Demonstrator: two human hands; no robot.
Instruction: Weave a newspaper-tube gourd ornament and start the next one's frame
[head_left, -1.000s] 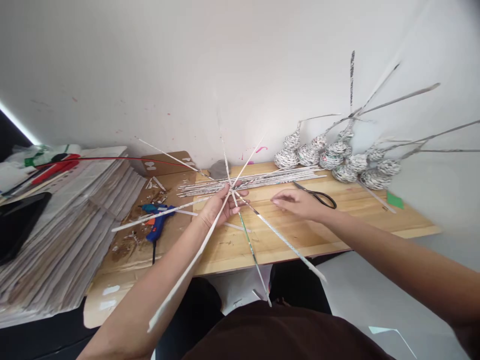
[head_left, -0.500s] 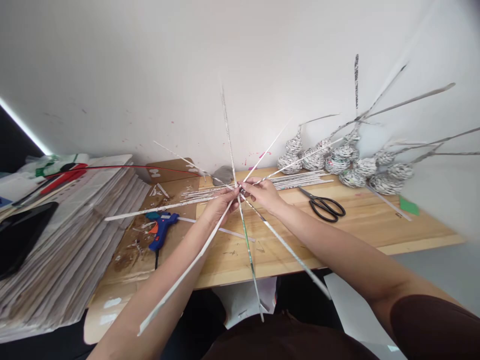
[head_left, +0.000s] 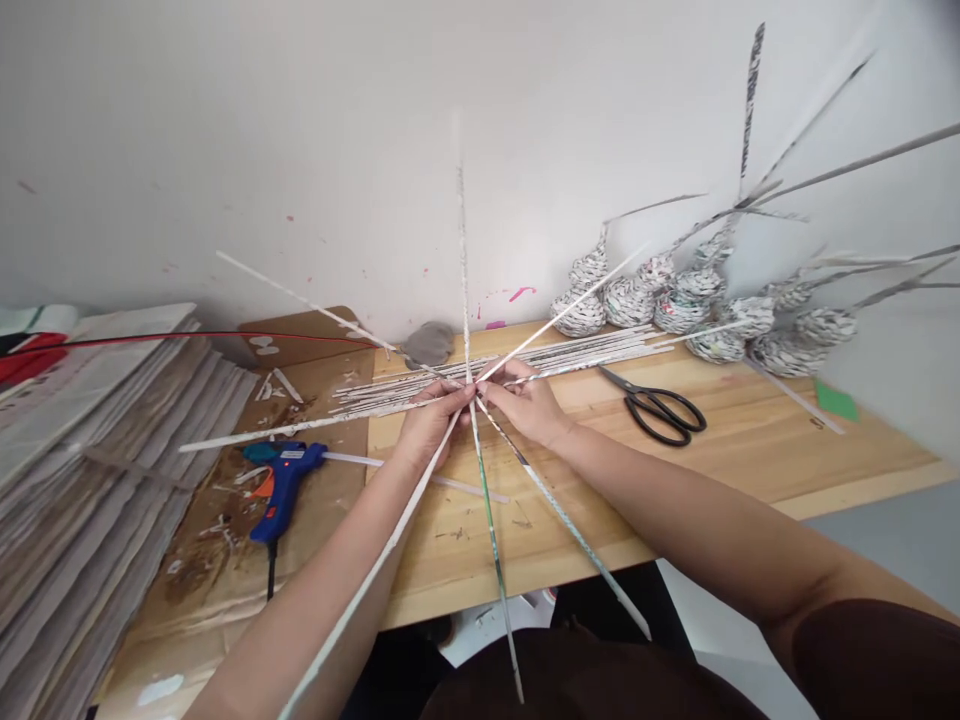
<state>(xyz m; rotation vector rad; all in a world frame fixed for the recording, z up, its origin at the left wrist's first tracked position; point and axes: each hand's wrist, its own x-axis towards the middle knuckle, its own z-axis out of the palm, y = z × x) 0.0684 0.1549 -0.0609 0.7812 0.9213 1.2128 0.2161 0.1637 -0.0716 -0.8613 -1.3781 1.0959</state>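
Rolled newspaper sticks (head_left: pixel 489 520) cross at one centre and fan out like spokes in every direction. My left hand (head_left: pixel 435 420) pinches them at the crossing from the left, thumb on top. From the right, my right hand (head_left: pixel 526 402) grips the same crossing with thumb and fingertips; the fingers beneath are partly hidden. Both hands hold the spokes above the wooden board. Just behind them lies a bundle of loose paper sticks (head_left: pixel 600 350), and to the right rests a pair of black scissors (head_left: pixel 660 408).
Woven paper gourd shapes (head_left: pixel 576 312) with long loose ends stand along the wall at right. A blue glue gun (head_left: pixel 281 490) lies on stained cardboard at left, beside a tall stack of newspapers (head_left: pixel 127 480). A grey lump (head_left: pixel 429 344) and a green scrap (head_left: pixel 836 400) sit further back.
The spokes have turned slightly in my hands, the rear right ones now leaning further right. My view has moved a little closer to the table. Both hands keep their grip at the crossing.
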